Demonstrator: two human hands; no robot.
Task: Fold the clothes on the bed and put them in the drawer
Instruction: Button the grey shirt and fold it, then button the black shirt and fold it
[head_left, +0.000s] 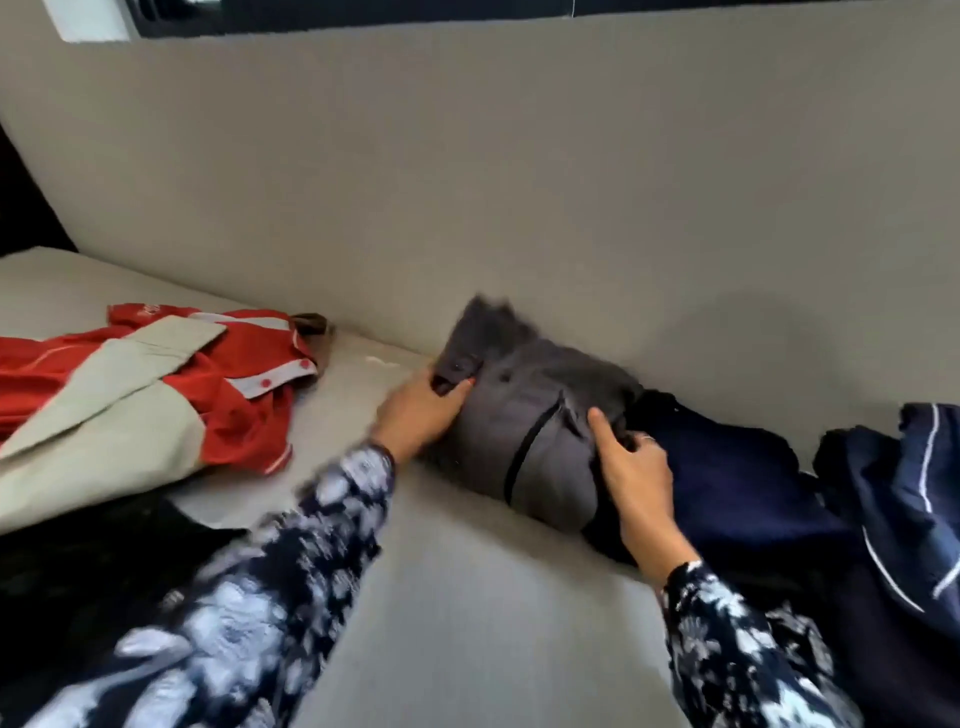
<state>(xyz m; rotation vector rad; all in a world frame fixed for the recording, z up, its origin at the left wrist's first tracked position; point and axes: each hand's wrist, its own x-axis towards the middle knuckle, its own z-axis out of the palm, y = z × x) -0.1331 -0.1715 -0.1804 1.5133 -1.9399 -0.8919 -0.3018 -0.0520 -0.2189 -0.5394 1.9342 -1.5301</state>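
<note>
A folded grey garment (530, 415) with a dark zip line lies on the beige bed (467, 597), against the wall. My left hand (421, 415) grips its left edge, thumb on top near a buttoned flap. My right hand (636, 478) holds its right side, thumb on the grey cloth, fingers tucked between it and the dark navy garment (737, 483) beside it. The grey garment's far corner is blurred.
A red and white shirt (244, 400) lies at the left, under a beige garment (98, 436). A navy piece with white piping (904, 499) is heaped at the right. Black cloth (93, 571) sits at the lower left. The beige wall (519, 208) bounds the far side.
</note>
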